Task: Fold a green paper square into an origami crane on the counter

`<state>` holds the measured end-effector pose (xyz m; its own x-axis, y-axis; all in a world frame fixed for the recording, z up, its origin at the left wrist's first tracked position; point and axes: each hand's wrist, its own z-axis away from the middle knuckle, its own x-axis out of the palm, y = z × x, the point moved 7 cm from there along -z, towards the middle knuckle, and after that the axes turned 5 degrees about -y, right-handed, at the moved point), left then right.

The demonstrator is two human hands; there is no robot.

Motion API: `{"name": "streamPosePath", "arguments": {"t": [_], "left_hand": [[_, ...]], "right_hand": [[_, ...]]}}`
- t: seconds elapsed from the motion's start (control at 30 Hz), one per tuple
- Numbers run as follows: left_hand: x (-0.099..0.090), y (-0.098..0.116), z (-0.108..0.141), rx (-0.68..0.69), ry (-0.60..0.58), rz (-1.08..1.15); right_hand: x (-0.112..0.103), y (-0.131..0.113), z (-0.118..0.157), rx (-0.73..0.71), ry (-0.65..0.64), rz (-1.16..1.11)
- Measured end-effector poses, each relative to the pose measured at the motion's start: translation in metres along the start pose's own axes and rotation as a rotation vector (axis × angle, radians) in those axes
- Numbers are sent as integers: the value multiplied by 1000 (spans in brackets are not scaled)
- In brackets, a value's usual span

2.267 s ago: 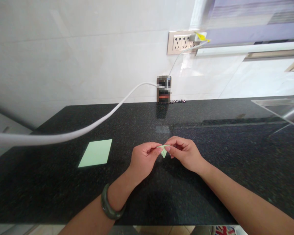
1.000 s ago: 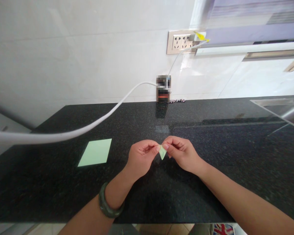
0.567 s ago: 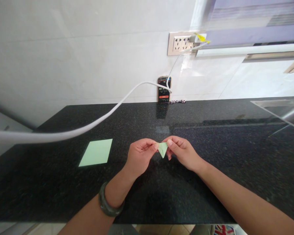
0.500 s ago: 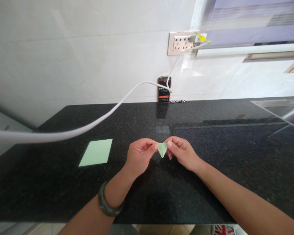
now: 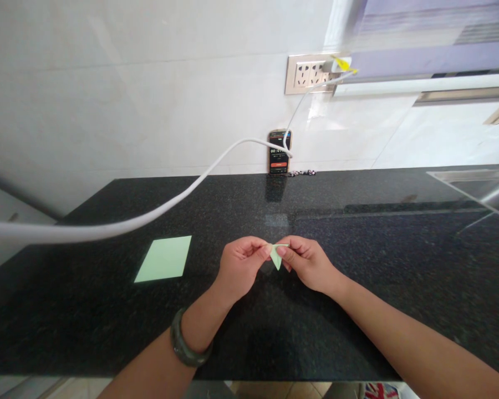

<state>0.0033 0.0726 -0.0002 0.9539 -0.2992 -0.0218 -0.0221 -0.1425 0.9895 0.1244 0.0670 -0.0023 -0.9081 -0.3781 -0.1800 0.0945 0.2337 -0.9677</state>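
One flat piece of pale green paper (image 5: 164, 259) is lying at the left on our speckled black countertop (image 5: 108, 316). To its right and nearer, we are wearing a dark green bangle (image 5: 178, 342) on the left wrist, and our left hand (image 5: 242, 267) is pinching one side of a small folded green paper (image 5: 275, 259). That folded paper is pointing its tip toward us. Beyond it, a smartphone (image 5: 278, 158) is standing upright against the wall (image 5: 170, 105), a white cable (image 5: 191, 188) crossing its screen. Our right hand (image 5: 310, 264) is pinching the folded paper's other side, thumb across its front. Farther right, a wall socket (image 5: 303, 74) and a metal sink (image 5: 482, 177) are showing.
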Motion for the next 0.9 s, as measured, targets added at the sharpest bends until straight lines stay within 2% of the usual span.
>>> {"name": "streamPosePath", "arguments": {"t": [0.17, 0.33, 0.53, 0.7, 0.8, 0.9], "left_hand": [[2, -5, -1, -51, -22, 65], [4, -5, -1, -118, -4, 132], [13, -10, -1, -225, -105, 219], [13, -19, 1, -301, -101, 362], [23, -19, 4, -347, -207, 546], [33, -19, 7, -400, -304, 658]], "right_hand": [[-5, -1, 1, 22, 25, 108], [-5, -2, 1, 19, 34, 91], [-16, 2, 1, -6, 191, 29], [-13, 12, 0, -35, 150, -244], [-6, 11, 0, -22, 55, -355], [-1, 3, 1, -54, -40, -292]]}}
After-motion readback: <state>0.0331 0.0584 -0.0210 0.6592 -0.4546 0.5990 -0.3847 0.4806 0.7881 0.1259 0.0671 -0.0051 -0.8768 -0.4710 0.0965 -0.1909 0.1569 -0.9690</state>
